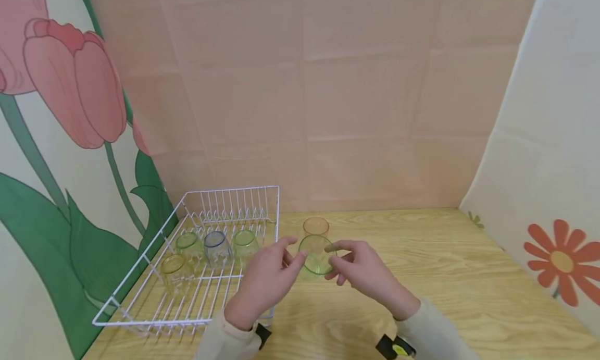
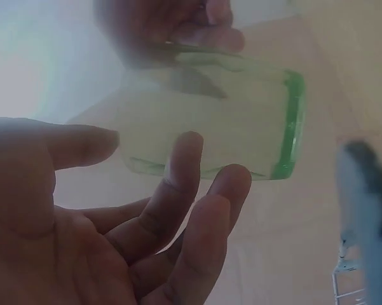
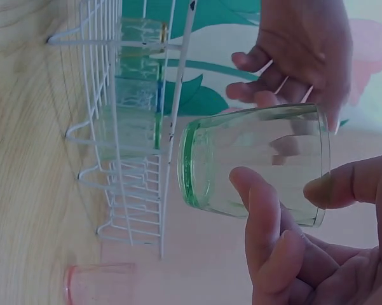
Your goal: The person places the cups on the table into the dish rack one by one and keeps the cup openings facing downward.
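A clear green-tinted glass (image 1: pixel 317 250) is held up above the table, its rim toward me in the head view. My right hand (image 1: pixel 367 269) holds it by the side, thumb at the rim and fingers along the wall. On the other side is my left hand (image 1: pixel 267 274), thumb tip right at the rim and fingers loosely bent beside the glass. In the left wrist view, the left fingers (image 2: pixel 191 159) overlap the wall of the glass. The right wrist view shows the thicker green base (image 3: pixel 191 164) pointing away from the right palm.
A white wire dish rack (image 1: pixel 234 282) stands on the left of the wooden table (image 1: pixel 422 256). Inside are several glasses: yellow (image 1: pixel 174 274), blue (image 1: pixel 217 250) and green (image 1: pixel 245 245). A pinkish-orange glass (image 1: pixel 316 225) stands on the table behind the held one.
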`<state>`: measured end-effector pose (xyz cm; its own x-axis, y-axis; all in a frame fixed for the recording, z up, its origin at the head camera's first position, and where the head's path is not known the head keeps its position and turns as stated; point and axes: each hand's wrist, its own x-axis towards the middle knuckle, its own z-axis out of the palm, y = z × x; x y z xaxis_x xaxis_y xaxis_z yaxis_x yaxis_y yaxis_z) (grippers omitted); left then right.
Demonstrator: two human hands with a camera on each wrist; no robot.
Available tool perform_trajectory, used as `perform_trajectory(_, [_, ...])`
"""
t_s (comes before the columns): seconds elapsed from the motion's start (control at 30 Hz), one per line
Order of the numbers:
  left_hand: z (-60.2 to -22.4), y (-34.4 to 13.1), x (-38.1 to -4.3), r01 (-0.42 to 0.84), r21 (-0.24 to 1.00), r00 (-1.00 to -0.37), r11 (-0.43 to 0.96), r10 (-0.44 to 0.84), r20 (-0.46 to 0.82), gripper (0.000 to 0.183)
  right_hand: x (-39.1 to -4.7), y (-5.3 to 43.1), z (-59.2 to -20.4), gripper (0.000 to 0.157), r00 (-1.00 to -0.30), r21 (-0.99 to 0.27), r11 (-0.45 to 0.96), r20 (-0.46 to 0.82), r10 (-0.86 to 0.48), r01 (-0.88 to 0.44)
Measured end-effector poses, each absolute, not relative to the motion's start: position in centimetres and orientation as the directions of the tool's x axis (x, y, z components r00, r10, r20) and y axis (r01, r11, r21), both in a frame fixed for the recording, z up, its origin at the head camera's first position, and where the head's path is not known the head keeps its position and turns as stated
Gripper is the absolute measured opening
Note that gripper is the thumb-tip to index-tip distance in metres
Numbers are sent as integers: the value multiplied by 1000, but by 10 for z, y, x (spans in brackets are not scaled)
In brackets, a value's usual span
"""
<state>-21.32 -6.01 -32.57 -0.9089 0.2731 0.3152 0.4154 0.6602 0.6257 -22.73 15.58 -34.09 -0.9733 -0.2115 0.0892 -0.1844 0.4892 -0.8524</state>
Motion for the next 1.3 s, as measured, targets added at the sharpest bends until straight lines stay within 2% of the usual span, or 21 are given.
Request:
perform_trajectory(0.27, [-328, -61, -215, 439, 638, -898, 633, 328, 292, 47, -221, 157, -335, 35, -966, -842, 492, 121, -230, -223])
perform_trajectory(0.63, [-332, -62, -213, 489, 631, -872, 603, 352, 339, 40, -230, 164, -336, 42, -977, -914, 376, 79, -199, -151])
perform_trajectory(1.1, [-336, -59, -211, 476, 658, -875, 584, 390, 287, 38, -240, 167, -344, 50, -989, -914, 399, 17, -149, -76])
perform_trajectory(1.3, [-333, -60, -212, 460, 666, -880, 587, 402, 253, 41, -241, 167, -345, 51, -985, -909, 409, 15, -174, -86])
